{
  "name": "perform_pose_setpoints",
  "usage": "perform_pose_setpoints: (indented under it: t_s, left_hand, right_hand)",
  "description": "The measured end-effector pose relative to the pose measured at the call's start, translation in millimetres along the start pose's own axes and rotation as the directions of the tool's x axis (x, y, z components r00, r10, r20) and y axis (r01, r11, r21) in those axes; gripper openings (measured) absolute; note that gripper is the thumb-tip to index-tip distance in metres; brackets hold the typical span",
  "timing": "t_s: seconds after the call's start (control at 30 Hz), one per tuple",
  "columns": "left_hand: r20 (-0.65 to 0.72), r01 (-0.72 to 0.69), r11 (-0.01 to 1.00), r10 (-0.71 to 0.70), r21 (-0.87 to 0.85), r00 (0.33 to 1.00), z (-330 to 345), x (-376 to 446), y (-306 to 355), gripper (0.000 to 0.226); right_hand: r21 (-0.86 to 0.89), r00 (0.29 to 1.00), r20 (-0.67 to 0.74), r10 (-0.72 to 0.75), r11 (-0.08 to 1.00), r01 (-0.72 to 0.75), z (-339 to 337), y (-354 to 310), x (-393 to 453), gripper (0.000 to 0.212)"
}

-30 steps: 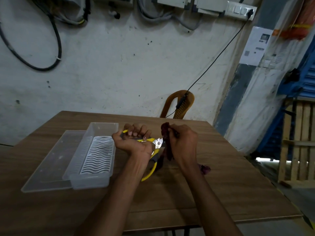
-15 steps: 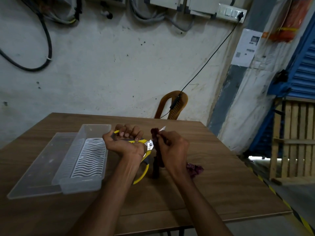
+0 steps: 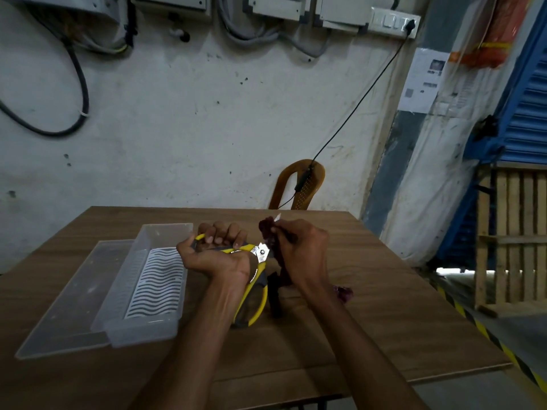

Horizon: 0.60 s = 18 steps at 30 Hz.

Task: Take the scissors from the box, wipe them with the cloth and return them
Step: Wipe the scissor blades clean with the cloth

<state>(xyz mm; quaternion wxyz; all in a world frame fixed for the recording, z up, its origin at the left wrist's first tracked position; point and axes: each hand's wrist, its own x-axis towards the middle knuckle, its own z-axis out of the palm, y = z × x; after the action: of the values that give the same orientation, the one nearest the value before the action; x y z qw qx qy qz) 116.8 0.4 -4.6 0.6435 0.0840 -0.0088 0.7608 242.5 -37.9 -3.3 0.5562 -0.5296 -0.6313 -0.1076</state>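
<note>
Left hand (image 3: 217,255) grips scissors (image 3: 260,253); right hand (image 3: 302,250) pinches cloth (image 3: 268,232) (around blade).

A wooden tabletop (image 3: 370,335) carries a clear plastic box (image 3: 148,327) with a wavy-patterned insert, set partly on its flat lid (image 3: 68,315) at the left, while a dark red cloth (image 3: 343,292) trails onto the wood at centre.

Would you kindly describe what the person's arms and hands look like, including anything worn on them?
Both forearms are bare as far as the frame shows: no sleeves reach them. The left hand and right hand wear no gloves, and no watch, ring or band is visible on either.
</note>
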Motion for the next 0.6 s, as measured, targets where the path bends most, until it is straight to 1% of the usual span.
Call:
perform_pose_setpoints:
  t_s: [0.1,0.17,0.23,0.3,0.4,0.5,0.6]
  left_hand:
    - [-0.004,0.008,1.000,-0.008,0.007,1.000,-0.9,0.4,0.0,0.027]
    - [0.001,0.006,1.000,-0.006,0.014,1.000,-1.6,2.8,2.5,0.026]
    - [0.005,-0.001,1.000,0.001,0.012,1.000,-1.6,4.2,4.2,0.026]
    - [0.007,-0.008,1.000,0.008,0.006,1.000,-1.7,4.6,3.3,0.026]
    - [-0.008,-0.008,1.000,0.008,0.014,1.000,-3.1,3.4,1.7,0.027]
    - [-0.026,-0.013,1.000,0.013,0.003,1.000,-4.3,7.5,7.1,0.027]
    - [-0.028,-0.023,1.000,0.023,-0.020,0.999,-3.2,10.0,12.6,0.027]
  right_hand:
    - [0.036,0.999,-0.027,0.048,0.998,-0.047,0.4,2.8,14.1,0.021]
    - [0.027,0.999,0.005,0.038,0.999,-0.038,2.2,0.9,6.8,0.019]
    - [0.005,0.999,0.053,-0.002,1.000,0.001,0.8,-3.5,-8.3,0.018]
    - [0.016,0.998,0.069,0.003,1.000,-0.004,-2.3,-7.6,-11.6,0.017]
    - [0.055,0.999,-0.006,0.054,0.997,-0.053,0.6,-8.2,12.3,0.015]
    - [0.043,0.998,-0.041,0.039,0.998,-0.037,10.6,-13.2,22.2,0.016]
    - [0.086,0.999,0.026,0.019,0.996,-0.021,11.4,-14.7,2.2,0.017]
